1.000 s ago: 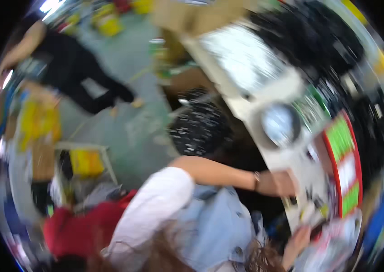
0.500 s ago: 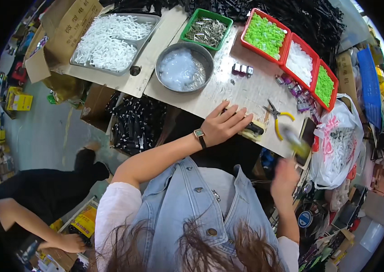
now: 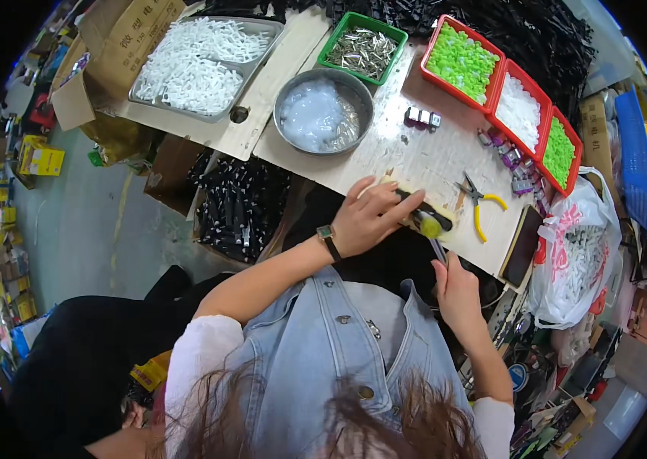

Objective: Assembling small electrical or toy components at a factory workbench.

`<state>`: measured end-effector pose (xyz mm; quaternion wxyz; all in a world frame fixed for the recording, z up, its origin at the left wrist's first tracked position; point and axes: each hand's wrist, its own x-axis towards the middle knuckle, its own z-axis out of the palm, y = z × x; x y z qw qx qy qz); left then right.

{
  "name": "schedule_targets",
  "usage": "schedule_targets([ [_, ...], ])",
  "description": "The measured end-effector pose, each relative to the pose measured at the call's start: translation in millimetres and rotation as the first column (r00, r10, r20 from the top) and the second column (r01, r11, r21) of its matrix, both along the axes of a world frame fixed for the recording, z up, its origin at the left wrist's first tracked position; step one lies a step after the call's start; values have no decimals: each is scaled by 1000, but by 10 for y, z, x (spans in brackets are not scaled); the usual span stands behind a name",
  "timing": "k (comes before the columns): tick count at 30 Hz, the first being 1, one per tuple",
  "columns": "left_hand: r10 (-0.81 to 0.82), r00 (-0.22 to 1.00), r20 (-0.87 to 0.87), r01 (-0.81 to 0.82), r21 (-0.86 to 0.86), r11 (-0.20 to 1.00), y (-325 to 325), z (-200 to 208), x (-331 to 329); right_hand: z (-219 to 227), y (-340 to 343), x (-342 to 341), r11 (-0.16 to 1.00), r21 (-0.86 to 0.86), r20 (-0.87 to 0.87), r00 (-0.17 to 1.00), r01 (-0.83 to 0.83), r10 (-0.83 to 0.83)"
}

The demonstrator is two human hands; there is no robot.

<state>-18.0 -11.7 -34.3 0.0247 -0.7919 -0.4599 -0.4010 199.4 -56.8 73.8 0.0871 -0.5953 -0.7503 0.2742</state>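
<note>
My left hand (image 3: 368, 217) is at the front edge of the table, its fingers pressing a black elongated part (image 3: 441, 219) onto a pale yellowish block (image 3: 415, 200). What the part is cannot be made out. In my right hand (image 3: 458, 291) is a small mallet, gripped by its handle. The round yellow-green mallet head (image 3: 430, 227) is over the black part's near end, just right of my left fingertips; whether they touch I cannot tell. Pliers with yellow handles (image 3: 479, 205) lie open on the table, right of the block.
A round metal bowl (image 3: 281, 126), a green tray (image 3: 382, 77) of metal pins and red trays (image 3: 494, 109) of green and white pieces stand behind. Small purple-and-silver parts (image 3: 521, 186) lie nearby. A dark flat object (image 3: 522, 246) and white bag (image 3: 568, 279) are right. Another person (image 3: 86, 359) is at left.
My right hand has brought the mallet left and down to the black part. The left hand stays on it. The other person at left has shifted closer.
</note>
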Motion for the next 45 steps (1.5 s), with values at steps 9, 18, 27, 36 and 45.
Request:
schedule_targets([
  [9, 50, 999, 6, -50, 13, 999, -105, -12, -66, 204, 495, -56, 966, -255, -153, 988, -49, 10],
  [18, -196, 943, -268, 190, -50, 981, -205, 97, 355, 530, 828, -310, 950, -110, 156, 939, -293, 307],
  [27, -307, 929, -207, 240, -294, 925, -81, 440, 312, 325, 1476, 103, 963, 270, 219, 973, 14, -76],
  [36, -397, 918, -1, 386, -237, 892, 370, 581, 597, -215, 2473, 816, 676, 726, 404, 874, -126, -270],
  [45, 367, 193, 910, 799, -363, 479, 587, 862, 199, -467, 960, 385, 969, 241, 182, 978, 61, -106],
])
